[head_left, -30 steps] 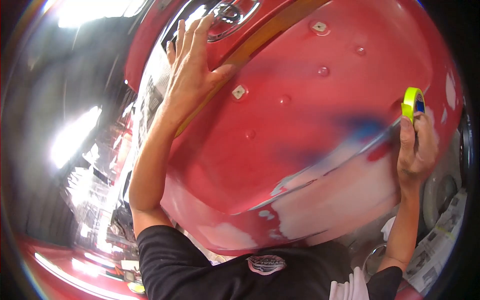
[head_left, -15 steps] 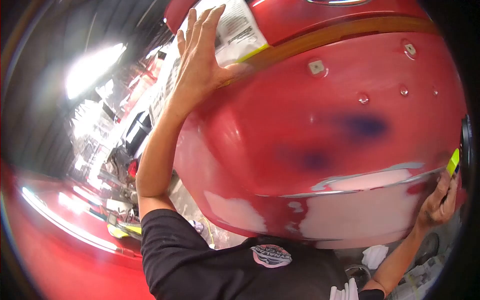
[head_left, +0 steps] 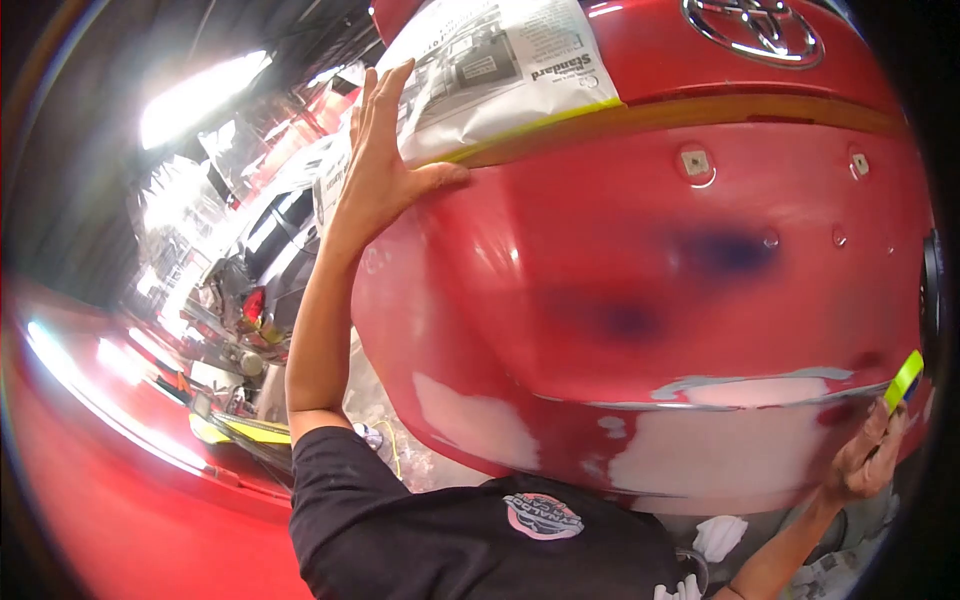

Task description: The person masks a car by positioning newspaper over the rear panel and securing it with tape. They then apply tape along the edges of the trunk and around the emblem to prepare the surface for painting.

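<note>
My left hand (head_left: pixel 385 185) is raised at the upper left corner of a red car panel (head_left: pixel 600 250). Its fingers are stretched out against the newspaper sheet (head_left: pixel 510 75), and the thumb rests near the panel's top edge. Yellow-green tape (head_left: pixel 560 116) runs along the lower border of that newspaper. At the lower right, my right hand (head_left: pixel 868 455) is closed around what looks like a roll of yellow-green tape (head_left: pixel 904 382) with some dark blue on it, held beside the panel. Pale sanded patches (head_left: pixel 720 455) and dull grey edges mark the panel's lower part.
A chrome car emblem (head_left: pixel 755 28) sits on the red bodywork above. Small square clips (head_left: pixel 694 163) dot the panel. Another red car surface (head_left: pixel 120 480) lies at left. Behind it are a yellow-green object (head_left: pixel 250 430) and a bright lamp (head_left: pixel 205 95). White cloth (head_left: pixel 720 538) lies below.
The view has tilted up, so more newspaper and the emblem show. My left hand has shifted down and left along the edge, and the tape roll has come slightly lower.
</note>
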A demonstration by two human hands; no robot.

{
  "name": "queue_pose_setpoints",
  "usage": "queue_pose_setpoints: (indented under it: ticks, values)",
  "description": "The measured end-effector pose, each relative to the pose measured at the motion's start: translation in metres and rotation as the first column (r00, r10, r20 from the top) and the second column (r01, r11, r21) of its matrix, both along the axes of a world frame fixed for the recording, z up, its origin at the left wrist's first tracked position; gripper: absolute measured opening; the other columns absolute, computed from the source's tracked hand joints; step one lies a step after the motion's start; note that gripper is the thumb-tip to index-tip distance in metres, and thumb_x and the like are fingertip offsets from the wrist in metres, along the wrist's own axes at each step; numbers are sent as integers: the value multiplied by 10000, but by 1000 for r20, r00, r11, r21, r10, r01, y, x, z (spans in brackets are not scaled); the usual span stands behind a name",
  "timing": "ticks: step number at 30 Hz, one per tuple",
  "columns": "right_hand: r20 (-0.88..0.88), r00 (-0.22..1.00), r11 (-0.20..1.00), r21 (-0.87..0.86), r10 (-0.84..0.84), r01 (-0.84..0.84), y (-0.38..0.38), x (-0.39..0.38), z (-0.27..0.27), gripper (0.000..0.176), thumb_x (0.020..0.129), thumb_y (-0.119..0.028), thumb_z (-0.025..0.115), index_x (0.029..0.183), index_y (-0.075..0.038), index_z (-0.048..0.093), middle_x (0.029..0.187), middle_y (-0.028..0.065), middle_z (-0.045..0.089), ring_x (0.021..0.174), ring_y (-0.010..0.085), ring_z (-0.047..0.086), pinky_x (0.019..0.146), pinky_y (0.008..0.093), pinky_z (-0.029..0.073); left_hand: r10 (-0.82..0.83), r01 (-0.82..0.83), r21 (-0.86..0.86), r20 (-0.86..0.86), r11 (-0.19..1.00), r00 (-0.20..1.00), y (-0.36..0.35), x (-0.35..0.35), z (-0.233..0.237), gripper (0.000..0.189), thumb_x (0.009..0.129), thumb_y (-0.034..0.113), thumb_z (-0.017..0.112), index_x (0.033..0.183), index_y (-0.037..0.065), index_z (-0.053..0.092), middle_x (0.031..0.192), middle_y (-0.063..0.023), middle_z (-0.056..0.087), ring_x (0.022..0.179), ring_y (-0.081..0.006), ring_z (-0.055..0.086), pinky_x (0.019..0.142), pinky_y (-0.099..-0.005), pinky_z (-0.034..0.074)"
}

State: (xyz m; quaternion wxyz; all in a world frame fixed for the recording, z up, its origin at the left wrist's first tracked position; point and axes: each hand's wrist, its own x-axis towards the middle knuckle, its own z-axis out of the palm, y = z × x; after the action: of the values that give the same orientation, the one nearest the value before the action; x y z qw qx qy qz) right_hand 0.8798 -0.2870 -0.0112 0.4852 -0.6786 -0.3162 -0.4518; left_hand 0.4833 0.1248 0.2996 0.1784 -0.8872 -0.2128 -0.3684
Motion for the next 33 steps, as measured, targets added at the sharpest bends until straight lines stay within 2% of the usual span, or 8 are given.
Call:
queue_pose_setpoints:
  ticks: [2, 5, 11, 16, 23, 25, 27, 33]
  values:
    - [15, 1000, 998, -62, 9, -8, 8, -6, 11, 330, 1071, -101, 654, 1290, 144, 670, 1276, 284, 724, 1116, 343, 743, 992, 410, 595, 9, -8, -41, 9, 999, 1000, 12, -5, 0, 1219, 646, 316, 987, 1657, 119, 335, 1712, -216, 326, 1647, -366, 141, 1317, -482, 198]
    - [242, 957, 966, -238, 163, -105, 41, -46, 77, 204, 980, -82, 736, 1098, 63, 656, 1037, 218, 701, 955, 431, 666, 854, 521, 542, -25, 25, -1, 31, 1000, 999, 14, -12, -2, 1129, 686, 327, 962, 1633, 97, 391, 1692, -173, 390, 1633, -348, 213, 1314, -487, 211]
    - [345, 834, 898, -257, 431, -358, 93, -69, 109, 319, 880, -184, 848, 979, 20, 623, 796, 132, 583, 709, 340, 589, 743, 490, 497, 28, -30, 21, 91, 999, 995, 12, -21, -22, 1061, 708, 226, 924, 1624, 76, 410, 1660, -162, 445, 1598, -354, 304, 1303, -485, 245]
    - [286, 835, 869, -315, 469, -381, 103, -79, 116, 321, 831, -184, 872, 949, 9, 645, 822, 115, 608, 733, 316, 602, 731, 465, 488, -27, 16, 41, 297, 999, 955, 10, -49, -48, 826, 895, 185, 830, 1602, 29, 432, 1635, -176, 464, 1549, -322, 386, 1282, -452, 267]
    - [206, 864, 862, -338, 459, -378, 106, -87, 113, 320, 807, -217, 868, 943, -4, 673, 880, 119, 644, 822, 319, 625, 734, 453, 480, 379, -276, -260, 591, 925, 712, 11, -170, -173, 637, 1101, 336, 617, 1599, 2, 402, 1641, -195, 416, 1510, -324, 404, 1261, -458, 279]
    - [199, 868, 859, -355, 455, -369, 107, -88, 115, 320, 801, -218, 867, 939, -3, 674, 887, 121, 646, 832, 322, 626, 740, 454, 478, 461, -261, -391, 607, 883, 647, 20, -217, -231, 639, 1126, 378, 554, 1595, -21, 382, 1617, -223, 423, 1510, -346, 388, 1257, -445, 275]
    - [188, 872, 853, -379, 451, -360, 107, -90, 116, 321, 795, -219, 866, 936, -3, 675, 895, 122, 648, 843, 325, 627, 746, 455, 477, 504, -31, -612, 619, 790, 602, 20, -245, -287, 676, 1136, 417, 516, 1614, -28, 339, 1629, -244, 387, 1521, -346, 366, 1263, -448, 264]
    - [178, 881, 840, -428, 439, -333, 107, -92, 119, 306, 786, -198, 864, 934, -5, 679, 934, 129, 646, 875, 333, 623, 757, 460, 473, 542, -57, -631, 612, 774, 576, -10, -214, -306, 660, 1155, 425, 440, 1612, -40, 335, 1641, -242, 366, 1529, -355, 351, 1272, -450, 256]
